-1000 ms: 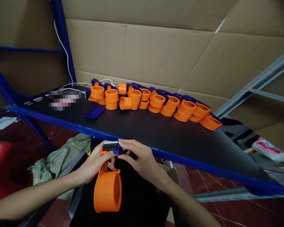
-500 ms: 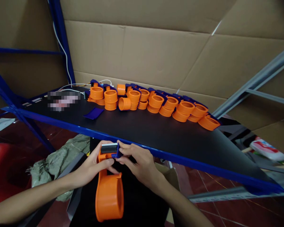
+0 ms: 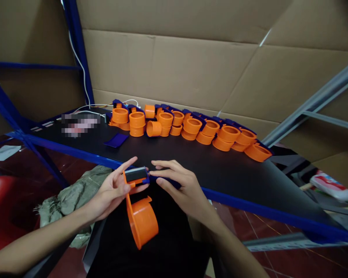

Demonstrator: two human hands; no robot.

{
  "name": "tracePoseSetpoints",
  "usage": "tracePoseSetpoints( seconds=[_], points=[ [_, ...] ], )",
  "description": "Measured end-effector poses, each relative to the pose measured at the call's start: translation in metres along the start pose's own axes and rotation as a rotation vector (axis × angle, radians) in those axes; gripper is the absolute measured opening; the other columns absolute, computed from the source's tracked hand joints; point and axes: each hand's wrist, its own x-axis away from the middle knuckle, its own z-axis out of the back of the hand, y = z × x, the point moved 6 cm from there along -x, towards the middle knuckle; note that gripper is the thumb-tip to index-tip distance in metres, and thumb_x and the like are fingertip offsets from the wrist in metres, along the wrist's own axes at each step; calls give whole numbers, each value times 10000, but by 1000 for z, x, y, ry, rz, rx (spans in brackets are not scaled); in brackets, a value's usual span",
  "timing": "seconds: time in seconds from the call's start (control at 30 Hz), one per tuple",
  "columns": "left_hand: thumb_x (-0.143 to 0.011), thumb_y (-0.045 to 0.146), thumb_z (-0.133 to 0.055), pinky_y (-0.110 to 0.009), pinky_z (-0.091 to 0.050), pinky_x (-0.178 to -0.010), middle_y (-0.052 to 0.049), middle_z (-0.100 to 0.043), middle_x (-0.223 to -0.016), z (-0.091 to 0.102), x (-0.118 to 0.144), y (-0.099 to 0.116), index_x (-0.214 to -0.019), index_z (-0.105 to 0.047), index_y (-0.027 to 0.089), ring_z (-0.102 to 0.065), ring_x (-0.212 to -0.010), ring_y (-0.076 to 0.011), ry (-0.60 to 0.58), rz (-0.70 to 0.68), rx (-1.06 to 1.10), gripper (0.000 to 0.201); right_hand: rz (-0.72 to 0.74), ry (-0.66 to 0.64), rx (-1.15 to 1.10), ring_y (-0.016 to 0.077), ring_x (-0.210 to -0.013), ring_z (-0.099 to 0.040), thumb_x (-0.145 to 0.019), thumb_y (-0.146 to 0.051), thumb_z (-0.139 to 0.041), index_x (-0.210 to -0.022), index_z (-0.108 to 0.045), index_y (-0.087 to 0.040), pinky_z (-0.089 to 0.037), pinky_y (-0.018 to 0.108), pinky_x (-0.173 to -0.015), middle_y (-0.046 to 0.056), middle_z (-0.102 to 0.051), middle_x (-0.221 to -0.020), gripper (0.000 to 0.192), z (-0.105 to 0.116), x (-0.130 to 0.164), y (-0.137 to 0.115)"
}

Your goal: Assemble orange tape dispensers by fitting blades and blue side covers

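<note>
My left hand (image 3: 113, 190) grips an orange tape dispenser (image 3: 142, 219) by its head, where a dark serrated blade piece (image 3: 135, 173) sits on top. The dispenser's round drum hangs down over my lap. My right hand (image 3: 179, 187) is just right of the head, fingers stretched out and touching a small blue part at its edge. Both hands hover at the near blue edge of the black table (image 3: 191, 162).
A long row of orange dispensers (image 3: 191, 127) with blue parts lines the back of the table against cardboard walls. A loose blue plate (image 3: 116, 139) lies left of centre. White cables run at the back left. A grey-green sack (image 3: 75, 193) lies on the floor left.
Both hands rose slightly toward the table edge. The dispenser's drum swung to the right and tilted. My right fingers straightened out from a pinch at the head.
</note>
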Motion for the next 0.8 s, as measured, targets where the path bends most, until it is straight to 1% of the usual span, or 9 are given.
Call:
tracePoseSetpoints(
  seconds=[0.07,0.2,0.3,0.4,0.5,0.57,0.63,0.73,0.8],
  points=[
    [-693,206,-862,-538,-451,-1087,-147,-656,-1328,8,-2,0,-1382,-581,214,-621,-1215,-368,53,-15,-81,744,-30,-50,-4,215,-1187,-620,-968,-244,-587,-1200,-699,-295,-494,400,-1034,45,-657,-1303,264,-5,3,-6],
    [-647,148,-878,-387,-566,-952,-132,-657,-1309,20,0,8,-1249,-675,202,-676,-1124,-339,205,-67,-198,638,-13,-188,69,222,-1204,-599,-940,-314,-633,-1298,-619,-291,-497,392,-1033,44,-628,-1342,359,-34,15,-25],
    [-644,145,-882,-363,-601,-856,-108,-689,-1205,22,3,9,-1234,-665,218,-711,-1052,-332,269,-51,-188,634,36,-157,196,260,-1066,-636,-913,-394,-663,-1235,-638,-224,-522,435,-938,86,-685,-1224,365,-54,22,-34],
    [-658,191,-885,-381,-596,-868,-105,-701,-1162,22,3,10,-1270,-641,212,-724,-1017,-321,297,-70,-176,659,58,-95,235,245,-936,-649,-965,-307,-590,-1097,-674,-191,-528,406,-850,97,-730,-1036,195,-61,20,-32],
    [-742,354,-831,-389,-554,-963,-112,-699,-1223,23,1,18,-1273,-647,201,-680,-1121,-312,329,-186,-96,583,12,-4,50,210,-912,-666,-971,-273,-579,-976,-693,-199,-530,354,-851,73,-735,-986,136,-53,3,-17],
    [-835,496,-706,-412,-521,-1017,-121,-684,-1285,21,-2,22,-1215,-685,187,-619,-1222,-318,315,-222,15,490,-113,71,-205,187,-864,-681,-935,-329,-635,-943,-694,-193,-549,311,-789,60,-735,-967,148,-48,-11,0],
    [-907,540,-583,-439,-502,-1039,-124,-677,-1312,18,-5,24,-1195,-697,185,-573,-1280,-319,286,-221,97,471,-255,69,-508,171,-813,-691,-899,-401,-668,-944,-687,-172,-555,275,-719,56,-734,-927,234,-54,-22,18],
    [-929,596,-505,-457,-476,-1058,-127,-663,-1339,18,-6,24,-1294,-646,193,-549,-1308,-311,265,-211,113,562,-366,-102,-778,168,-787,-697,-884,-450,-666,-994,-684,-136,-555,264,-701,53,-735,-891,333,-76,-31,30],
    [-889,674,-501,-458,-475,-1051,-130,-673,-1322,22,-6,21,-1341,-615,196,-578,-1272,-317,266,-177,101,668,-314,-275,-705,167,-772,-692,-891,-396,-662,-992,-705,-131,-551,261,-696,36,-732,-854,287,-87,-36,30]
  ],
)
